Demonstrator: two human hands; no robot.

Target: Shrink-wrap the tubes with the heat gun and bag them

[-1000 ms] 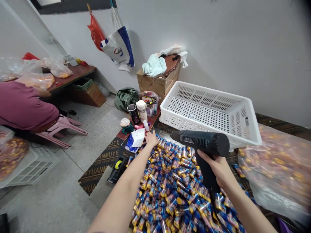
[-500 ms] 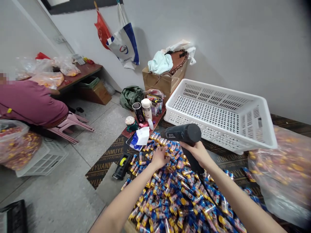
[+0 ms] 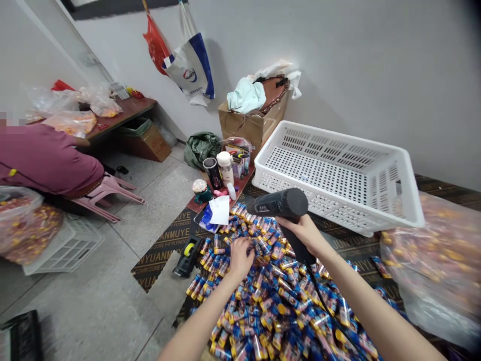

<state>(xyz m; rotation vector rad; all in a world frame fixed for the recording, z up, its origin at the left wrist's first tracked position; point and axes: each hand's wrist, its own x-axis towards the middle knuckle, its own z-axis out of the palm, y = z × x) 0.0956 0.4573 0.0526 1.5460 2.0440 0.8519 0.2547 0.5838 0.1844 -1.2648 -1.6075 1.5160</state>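
Note:
A black hair dryer (image 3: 280,204) is gripped by its handle in my right hand (image 3: 307,235), its nozzle facing left above a heap of small clear tubes (image 3: 278,301) with blue and yellow ends. From the handle a black cord runs down across the heap. My left hand (image 3: 241,255) rests on the tubes just below the nozzle, fingers bent and thumb held apart; its fingertips are partly hidden among them. Left of that hand lies a black tape dispenser (image 3: 187,256) with yellow tape.
Behind the heap stands a white plastic crate (image 3: 338,165). A clear bag of orange-yellow pieces (image 3: 436,265) lies at right. Cups (image 3: 225,168), a paper (image 3: 220,209) and a cardboard box (image 3: 244,125) are at the back. A co-worker (image 3: 48,158) sits on a pink stool at left.
My left hand has drawn slightly left and toward me over the tubes. Several tubes near it have shifted. The hair dryer stays almost in place in my right hand.

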